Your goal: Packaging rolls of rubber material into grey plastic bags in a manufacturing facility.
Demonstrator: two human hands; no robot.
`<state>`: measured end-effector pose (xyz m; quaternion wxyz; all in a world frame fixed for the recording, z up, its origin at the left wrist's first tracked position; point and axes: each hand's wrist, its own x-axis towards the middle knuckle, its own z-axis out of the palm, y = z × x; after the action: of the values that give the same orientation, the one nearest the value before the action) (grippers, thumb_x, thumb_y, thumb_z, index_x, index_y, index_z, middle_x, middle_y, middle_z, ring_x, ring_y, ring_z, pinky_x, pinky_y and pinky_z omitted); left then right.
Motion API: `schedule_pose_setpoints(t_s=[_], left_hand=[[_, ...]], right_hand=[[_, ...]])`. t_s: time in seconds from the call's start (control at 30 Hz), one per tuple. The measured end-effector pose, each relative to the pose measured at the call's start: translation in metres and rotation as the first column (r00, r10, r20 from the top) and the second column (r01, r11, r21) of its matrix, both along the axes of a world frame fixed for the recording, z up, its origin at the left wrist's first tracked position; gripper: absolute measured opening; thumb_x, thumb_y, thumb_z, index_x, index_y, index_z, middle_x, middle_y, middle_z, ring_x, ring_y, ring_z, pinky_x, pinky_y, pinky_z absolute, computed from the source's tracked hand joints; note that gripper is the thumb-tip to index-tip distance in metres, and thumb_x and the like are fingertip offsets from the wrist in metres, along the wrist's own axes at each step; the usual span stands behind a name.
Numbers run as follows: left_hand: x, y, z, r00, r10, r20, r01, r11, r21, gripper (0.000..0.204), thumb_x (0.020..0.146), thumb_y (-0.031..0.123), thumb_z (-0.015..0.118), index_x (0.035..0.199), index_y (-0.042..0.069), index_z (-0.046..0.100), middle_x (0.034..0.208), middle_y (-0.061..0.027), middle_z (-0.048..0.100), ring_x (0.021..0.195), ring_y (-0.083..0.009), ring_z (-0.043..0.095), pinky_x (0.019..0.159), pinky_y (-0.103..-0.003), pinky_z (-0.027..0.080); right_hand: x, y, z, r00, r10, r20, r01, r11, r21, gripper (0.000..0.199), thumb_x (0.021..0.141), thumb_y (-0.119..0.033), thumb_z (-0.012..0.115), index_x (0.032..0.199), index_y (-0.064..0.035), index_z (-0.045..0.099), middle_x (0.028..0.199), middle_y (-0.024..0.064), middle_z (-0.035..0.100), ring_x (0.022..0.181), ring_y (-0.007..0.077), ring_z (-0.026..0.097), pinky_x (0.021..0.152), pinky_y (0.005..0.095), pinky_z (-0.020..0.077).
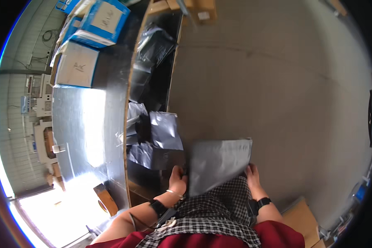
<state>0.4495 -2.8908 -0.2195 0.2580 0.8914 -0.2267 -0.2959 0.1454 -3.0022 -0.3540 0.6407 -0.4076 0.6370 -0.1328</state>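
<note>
A grey plastic mailing bag (220,163) is spread flat in front of my lap, somewhat blurred. My left hand (177,180) is closed at the bag's left edge, its fingertips partly hidden. On the other side, my right hand (252,172) pinches the bag's right edge, with the thumb and fingers partly behind it. More silvery-grey plastic bags (165,130) lie just left of my hands, in the shelf space under the table.
The long dark table (111,124) runs along my left, with blue and white boxes (107,20) at its far end. A roll of brown tape (105,200) stands at its near end. A cardboard box (304,219) is at lower right.
</note>
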Motion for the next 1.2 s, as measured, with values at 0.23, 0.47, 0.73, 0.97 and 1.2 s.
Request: schedule_pose_setpoints(t_s=[0.23, 0.47, 0.73, 0.97, 1.2], left_hand=[[-0.022, 0.052, 0.167, 0.956, -0.196, -0.219, 0.163, 0.974, -0.161, 0.017, 0.073, -0.003, 0.053, 0.086, 0.004, 0.046, 0.074, -0.012, 0.046, 0.069, -0.0248, 0.047, 0.066, -0.034, 0.042], [-0.126, 0.2, 0.261, 0.917, 0.119, -0.381, -0.297, 0.841, -0.451, 0.016, 0.073, -0.006, 0.048, 0.082, 0.006, 0.042, 0.079, 0.001, 0.039, 0.076, -0.0094, 0.037, 0.067, -0.024, 0.036], [-0.291, 0.381, 0.349, 0.942, 0.271, -0.199, -0.336, 0.749, -0.571, 0.016, 0.072, -0.004, 0.047, 0.085, 0.005, 0.044, 0.077, -0.0047, 0.043, 0.074, -0.016, 0.04, 0.068, -0.029, 0.039], [-0.461, 0.571, 0.378, 0.848, 0.523, -0.084, -0.462, 0.652, -0.602, 0.014, 0.073, -0.005, 0.046, 0.082, 0.004, 0.042, 0.075, -0.0068, 0.042, 0.071, -0.0199, 0.04, 0.067, -0.032, 0.039], [-0.637, 0.742, 0.408, 0.479, 0.876, 0.048, -0.649, 0.391, -0.653, 0.018, 0.071, -0.008, 0.045, 0.083, 0.005, 0.043, 0.074, -0.0049, 0.041, 0.071, -0.0187, 0.04, 0.066, -0.029, 0.039]], right_hand=[[0.011, -0.103, 0.133, 0.947, 0.321, 0.031, -0.276, 0.854, -0.441, 0.072, 0.09, -0.044, 0.065, 0.14, 0.0007, 0.039, 0.142, 0.023, 0.043, 0.134, 0.0332, 0.041, 0.11, 0.0428, 0.0333], [0.072, -0.06, 0.251, 0.509, 0.833, 0.219, -0.815, 0.384, 0.434, 0.097, 0.081, -0.074, 0.055, 0.138, 0.004, 0.046, 0.135, 0.0253, 0.053, 0.124, 0.0349, 0.053, 0.104, 0.0451, 0.0419], [0.107, 0.154, 0.222, 0.228, 0.711, 0.665, -0.831, -0.214, 0.513, 0.089, 0.089, -0.072, 0.041, 0.145, -0.002, 0.038, 0.143, 0.0196, 0.046, 0.129, 0.0339, 0.047, 0.11, 0.0427, 0.038], [0.048, 0.424, 0.22, 0.204, 0.581, 0.788, -0.566, -0.587, 0.579, 0.077, 0.094, -0.063, 0.038, 0.144, -0.0031, 0.039, 0.145, 0.0159, 0.045, 0.132, 0.0322, 0.044, 0.112, 0.0436, 0.035], [0.014, 0.713, 0.321, 0.367, 0.481, 0.796, -0.233, -0.781, 0.579, 0.066, 0.1, -0.054, 0.034, 0.143, -0.0042, 0.041, 0.147, 0.0121, 0.044, 0.135, 0.0304, 0.041, 0.114, 0.0444, 0.0321]])
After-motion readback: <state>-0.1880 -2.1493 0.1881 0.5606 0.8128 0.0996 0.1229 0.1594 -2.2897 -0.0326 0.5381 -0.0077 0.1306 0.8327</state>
